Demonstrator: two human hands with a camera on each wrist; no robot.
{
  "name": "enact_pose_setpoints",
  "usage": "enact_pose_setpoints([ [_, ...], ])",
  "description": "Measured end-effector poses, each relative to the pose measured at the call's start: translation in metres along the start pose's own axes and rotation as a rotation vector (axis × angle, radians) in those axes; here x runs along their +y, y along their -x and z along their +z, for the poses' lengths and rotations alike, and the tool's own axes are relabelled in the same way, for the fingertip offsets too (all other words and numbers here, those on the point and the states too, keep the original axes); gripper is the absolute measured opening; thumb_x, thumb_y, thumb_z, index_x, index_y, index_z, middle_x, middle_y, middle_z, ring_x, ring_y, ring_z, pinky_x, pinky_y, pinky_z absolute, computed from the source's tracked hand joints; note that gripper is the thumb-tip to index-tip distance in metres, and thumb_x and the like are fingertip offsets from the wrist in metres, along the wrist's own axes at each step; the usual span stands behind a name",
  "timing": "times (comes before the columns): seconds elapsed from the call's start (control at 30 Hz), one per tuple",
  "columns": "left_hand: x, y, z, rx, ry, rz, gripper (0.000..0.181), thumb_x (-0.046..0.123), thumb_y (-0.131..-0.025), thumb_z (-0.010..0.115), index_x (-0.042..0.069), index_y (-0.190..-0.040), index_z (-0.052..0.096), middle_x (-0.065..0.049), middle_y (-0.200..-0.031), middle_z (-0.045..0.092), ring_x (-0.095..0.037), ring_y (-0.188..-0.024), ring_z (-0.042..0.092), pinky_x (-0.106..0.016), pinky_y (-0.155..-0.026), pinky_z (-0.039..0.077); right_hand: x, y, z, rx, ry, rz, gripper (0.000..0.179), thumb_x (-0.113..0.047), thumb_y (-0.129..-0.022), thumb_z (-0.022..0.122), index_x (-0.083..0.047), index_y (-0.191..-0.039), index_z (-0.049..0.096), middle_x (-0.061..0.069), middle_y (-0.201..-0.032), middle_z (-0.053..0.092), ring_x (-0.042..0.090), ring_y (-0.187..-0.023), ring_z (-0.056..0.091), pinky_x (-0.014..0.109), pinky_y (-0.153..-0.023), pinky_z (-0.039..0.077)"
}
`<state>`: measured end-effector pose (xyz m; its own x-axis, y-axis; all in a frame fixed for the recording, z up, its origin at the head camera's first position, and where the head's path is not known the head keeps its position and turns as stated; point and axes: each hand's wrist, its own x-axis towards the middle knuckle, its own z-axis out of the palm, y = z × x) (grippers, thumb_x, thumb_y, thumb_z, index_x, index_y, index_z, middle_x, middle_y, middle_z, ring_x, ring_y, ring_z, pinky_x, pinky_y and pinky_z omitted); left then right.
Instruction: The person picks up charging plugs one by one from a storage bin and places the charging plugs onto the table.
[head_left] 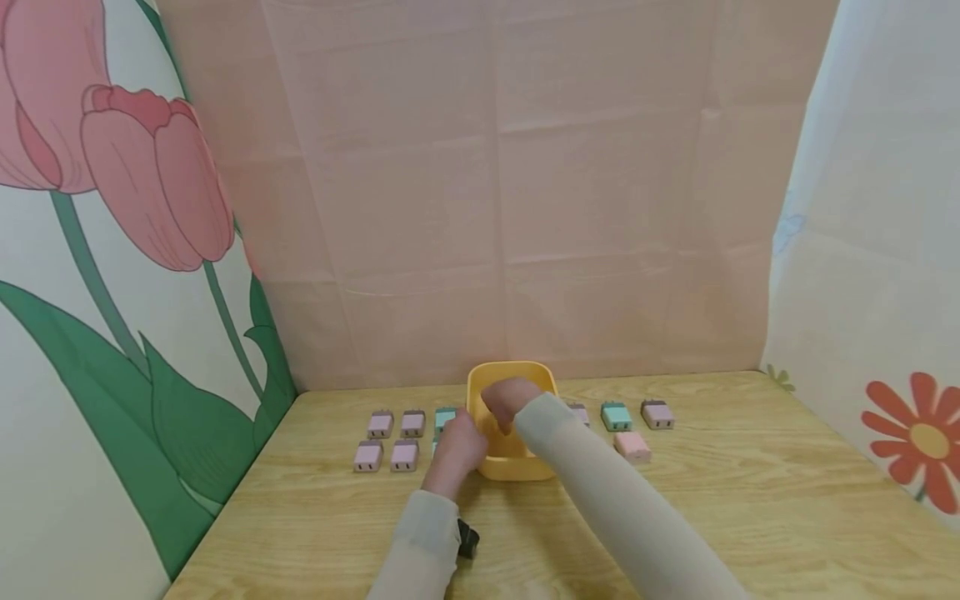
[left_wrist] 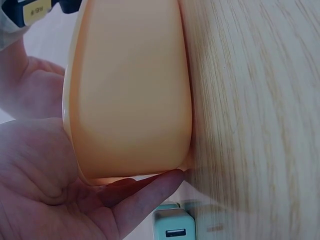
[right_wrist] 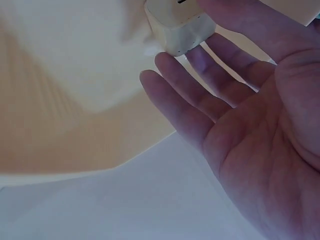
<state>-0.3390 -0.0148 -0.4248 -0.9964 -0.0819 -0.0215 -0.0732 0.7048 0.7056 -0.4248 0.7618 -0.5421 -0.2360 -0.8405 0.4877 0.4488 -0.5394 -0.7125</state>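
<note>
A yellow plastic bin (head_left: 517,469) stands on the wooden table. My left hand (head_left: 459,446) holds it at the left side; in the left wrist view the fingers (left_wrist: 150,197) lie along the bin's outer wall. My right hand (head_left: 512,398) reaches down inside the bin. In the right wrist view, it pinches a pale charger plug (right_wrist: 175,30) between thumb and fingers, low in the bin. The head view hides that plug behind the hand. Close to the left fingers sits a teal charger plug (left_wrist: 174,225).
Left of the bin, lilac charger plugs (head_left: 367,456) and teal ones (head_left: 444,417) stand in two rows. To the right are a teal plug (head_left: 617,416), a lilac plug (head_left: 658,414) and a pink plug (head_left: 632,447). A pinkish sheet (head_left: 495,208) hangs behind the table.
</note>
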Motion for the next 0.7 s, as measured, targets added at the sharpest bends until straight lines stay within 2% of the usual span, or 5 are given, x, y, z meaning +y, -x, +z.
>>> enact_pose_setpoints([
  [0.2,-0.0013,-0.0003,0.0003,-0.002,0.007,-0.007,0.064,0.004,-0.101,0.059,-0.011,-0.159,0.036,-0.030,-0.138,0.066,-0.030,-0.108,0.066,-0.049,-0.098,0.059,-0.0017,-0.0018,-0.0031,-0.059,0.000,0.017,0.064,-0.081,-0.095,-0.011,-0.067,-0.158,-0.014,-0.018,-0.184,0.000,0.034,-0.172,0.005,0.069,-0.129,-0.003],
  [0.37,-0.0023,-0.0031,0.0024,-0.010,0.005,-0.022,0.067,0.004,-0.102,0.059,-0.011,-0.161,0.034,-0.030,-0.142,0.065,-0.030,-0.112,0.066,-0.051,-0.103,0.058,0.0020,0.0004,-0.0012,-0.026,-0.045,-0.019,0.067,-0.084,-0.096,-0.006,-0.067,-0.161,-0.004,-0.015,-0.184,0.006,0.042,-0.171,0.006,0.073,-0.126,-0.006],
  [0.5,-0.0025,-0.0022,0.0028,-0.012,0.003,-0.020,0.067,0.004,-0.102,0.059,-0.011,-0.161,0.034,-0.030,-0.141,0.065,-0.030,-0.113,0.066,-0.051,-0.103,0.059,0.0040,0.0008,-0.0023,-0.009,-0.093,-0.040,0.064,-0.073,-0.105,0.001,-0.061,-0.167,0.009,-0.008,-0.185,0.014,0.051,-0.168,0.009,0.077,-0.126,-0.001],
  [0.7,-0.0023,-0.0015,0.0035,-0.009,-0.005,-0.013,0.064,0.005,-0.102,0.060,-0.011,-0.159,0.036,-0.028,-0.134,0.068,-0.029,-0.108,0.067,-0.050,-0.100,0.060,0.0068,0.0004,-0.0079,-0.056,-0.113,-0.067,0.053,-0.060,-0.113,0.008,-0.064,-0.166,0.006,-0.007,-0.186,0.011,0.056,-0.166,0.009,0.078,-0.127,0.005],
])
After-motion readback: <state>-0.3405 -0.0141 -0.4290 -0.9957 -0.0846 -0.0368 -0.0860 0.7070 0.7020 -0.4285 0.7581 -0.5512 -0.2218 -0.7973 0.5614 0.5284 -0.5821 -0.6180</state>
